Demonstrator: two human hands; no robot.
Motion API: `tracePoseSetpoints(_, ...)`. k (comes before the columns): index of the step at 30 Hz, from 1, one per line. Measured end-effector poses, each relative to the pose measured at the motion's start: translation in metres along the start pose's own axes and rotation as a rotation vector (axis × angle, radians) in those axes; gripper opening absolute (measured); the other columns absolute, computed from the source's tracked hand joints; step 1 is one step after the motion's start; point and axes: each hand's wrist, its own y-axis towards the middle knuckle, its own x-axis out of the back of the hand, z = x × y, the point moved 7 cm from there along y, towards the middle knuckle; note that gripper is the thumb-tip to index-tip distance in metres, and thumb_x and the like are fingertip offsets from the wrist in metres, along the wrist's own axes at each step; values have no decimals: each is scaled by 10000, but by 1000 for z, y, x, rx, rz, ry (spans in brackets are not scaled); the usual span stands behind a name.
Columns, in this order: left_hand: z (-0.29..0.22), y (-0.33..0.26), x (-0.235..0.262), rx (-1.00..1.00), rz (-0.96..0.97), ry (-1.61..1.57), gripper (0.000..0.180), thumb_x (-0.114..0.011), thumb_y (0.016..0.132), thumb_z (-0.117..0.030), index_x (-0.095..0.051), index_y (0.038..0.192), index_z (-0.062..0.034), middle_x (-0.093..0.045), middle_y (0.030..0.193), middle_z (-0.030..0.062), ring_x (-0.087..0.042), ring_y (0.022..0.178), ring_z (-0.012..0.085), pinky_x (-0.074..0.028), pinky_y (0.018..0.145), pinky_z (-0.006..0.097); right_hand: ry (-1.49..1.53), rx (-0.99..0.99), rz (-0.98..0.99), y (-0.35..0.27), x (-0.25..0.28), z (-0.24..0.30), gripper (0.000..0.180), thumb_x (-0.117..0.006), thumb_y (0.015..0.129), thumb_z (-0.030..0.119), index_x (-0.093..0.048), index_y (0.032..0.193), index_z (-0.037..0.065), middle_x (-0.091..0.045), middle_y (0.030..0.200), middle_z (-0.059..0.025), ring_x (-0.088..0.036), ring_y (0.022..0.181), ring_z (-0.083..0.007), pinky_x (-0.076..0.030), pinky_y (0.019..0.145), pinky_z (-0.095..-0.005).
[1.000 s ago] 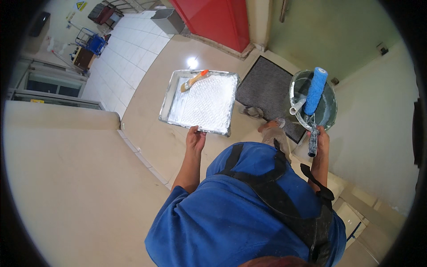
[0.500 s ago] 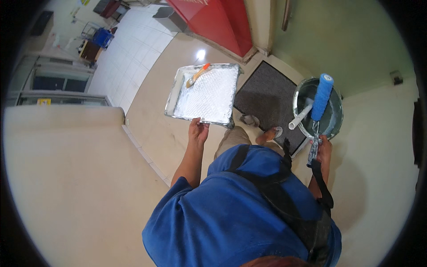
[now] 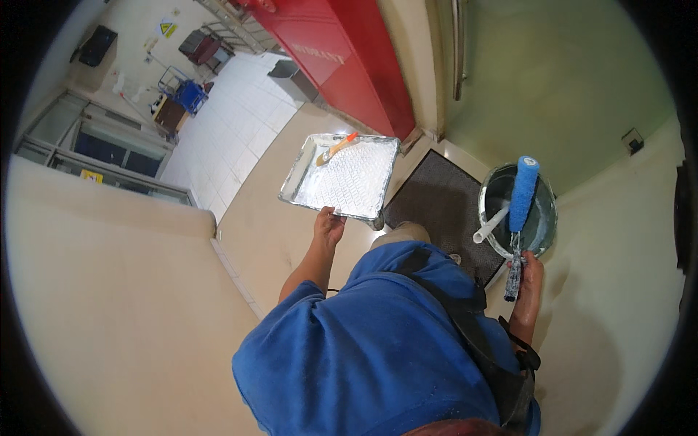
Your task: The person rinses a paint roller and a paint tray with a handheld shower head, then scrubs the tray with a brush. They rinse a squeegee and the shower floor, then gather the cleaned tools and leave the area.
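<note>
Head view, looking straight down. Floor: smooth beige surface [image 3: 291,232], changing to white square tiles [image 3: 225,145] toward upper left; a dark grey rectangular doormat [image 3: 436,207] lies before a pale green wall [image 3: 567,87], with a red panelled door or cabinet [image 3: 342,58] just left of it. A long cream wall [image 3: 109,305] fills the lower left. Person wears a blue shirt [image 3: 378,349] with a dark strap across the back. Left hand [image 3: 329,225] is closed on the near rim of a rectangular silver metal paint tray [image 3: 342,178] coated with white paint, held level above the floor; the tray's long axis runs from the hand away toward the upper left. A small brush with an orange handle [image 3: 336,149] lies in the tray's far end, handle pointing up-right. Right hand [image 3: 527,272] is clenched around the dark handle of a blue-sleeved paint roller [image 3: 523,192]; roller long axis is near vertical in frame, sleeve pointing away from the person. The same hand also carries a round grey paint bucket [image 3: 542,229], the roller lying across its open top. A white stick [image 3: 491,224] rests slanted inside the bucket.
</note>
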Motion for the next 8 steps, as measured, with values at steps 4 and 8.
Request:
tracePoseSetpoints(4, -3, -16, -25, 21, 51, 32, 86, -569, 751, -12, -537, 794, -79, -573, 673, 36, -577, 642, 209, -485, 675, 368, 101, 63, -14, -27, 11, -4, 218, -642, 804, 159, -612, 902, -34, -621, 720, -91, -602, 518, -228, -503, 470, -349)
tracePoseSetpoints(8, -19, -57, -35, -44, -4, 116, 98, -607, 741, -52, -524, 755, -102, -523, 587, 5, -544, 579, 201, -461, 629, 381, 63, 151, 19, -78, 21, -2, 298, -673, 800, 175, -617, 995, -43, -644, 785, -96, -648, 653, -233, -575, 653, -379)
